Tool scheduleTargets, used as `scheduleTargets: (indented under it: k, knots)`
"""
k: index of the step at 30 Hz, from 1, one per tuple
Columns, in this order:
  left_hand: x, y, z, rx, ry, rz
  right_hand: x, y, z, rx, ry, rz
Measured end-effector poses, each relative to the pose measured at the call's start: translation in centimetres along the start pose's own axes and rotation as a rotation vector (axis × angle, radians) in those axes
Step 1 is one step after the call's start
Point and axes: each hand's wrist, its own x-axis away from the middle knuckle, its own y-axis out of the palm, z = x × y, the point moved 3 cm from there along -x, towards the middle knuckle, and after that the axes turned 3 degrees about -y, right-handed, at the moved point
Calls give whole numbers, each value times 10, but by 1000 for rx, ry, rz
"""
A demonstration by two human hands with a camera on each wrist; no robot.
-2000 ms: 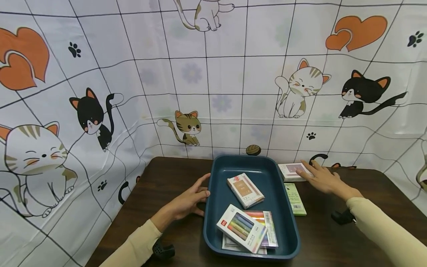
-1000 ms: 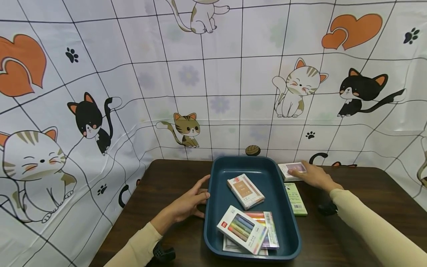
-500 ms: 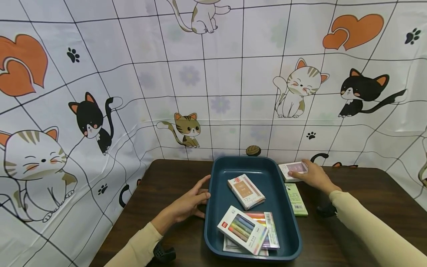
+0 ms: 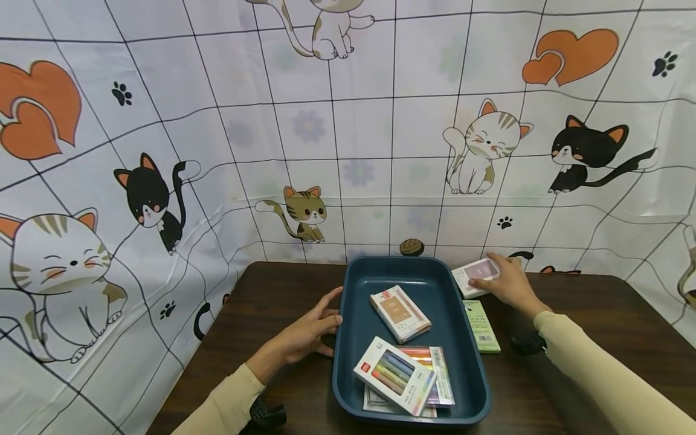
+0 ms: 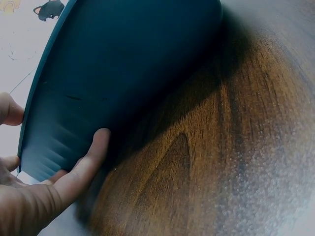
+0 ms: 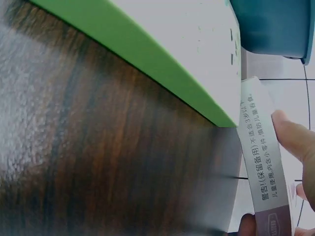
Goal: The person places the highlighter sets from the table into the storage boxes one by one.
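Note:
My left hand (image 4: 307,329) rests against the left wall of a dark blue tray (image 4: 474,386), its fingertips at the rim; the left wrist view shows a digit against the outer wall (image 5: 123,59). Beyond the tray's right side, my right hand (image 4: 510,281) pinches a flat white box with a mauve panel (image 4: 475,275) between thumb and fingers. In the right wrist view, printed warning text covers the side of that box (image 6: 263,147). Whether it is off the table I cannot tell. A green-edged box (image 4: 481,326) lies nearer me, between the tray and my right forearm.
Inside the tray lie a box with a tan panel (image 4: 401,313), a white box of coloured sticks (image 4: 396,376) and flat packs (image 4: 441,377) beneath it. The dark wooden table (image 4: 592,338) ends at a cat-print cloth (image 4: 364,133) behind.
My right hand has come left onto the white box with the mauve panel, pinched it and turned it slightly. My left hand has stayed at the tray's side.

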Motion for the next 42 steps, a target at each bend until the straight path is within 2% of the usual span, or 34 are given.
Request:
scheduleTargets:
  k: [4,12,18,28,35,42]
  knots:
    - [-1,1,0,-2,3,-5,2,-6,0,1,-19,48]
    - [0,1,0,-2,1,2,8,-15,-4,-31,-34,81]
    - [2,1,-1,-8,-1,11,11,-18,1,-97,1,93]
    - [1,1,-1,-16,-2,12,18,-33,-3,-191,-48,212]
    - [0,1,0,-16,0,9,19,-42,-8,-192,-34,235]
    - [1,1,0,-13,3,1,22,-50,-9,-289,19,275]
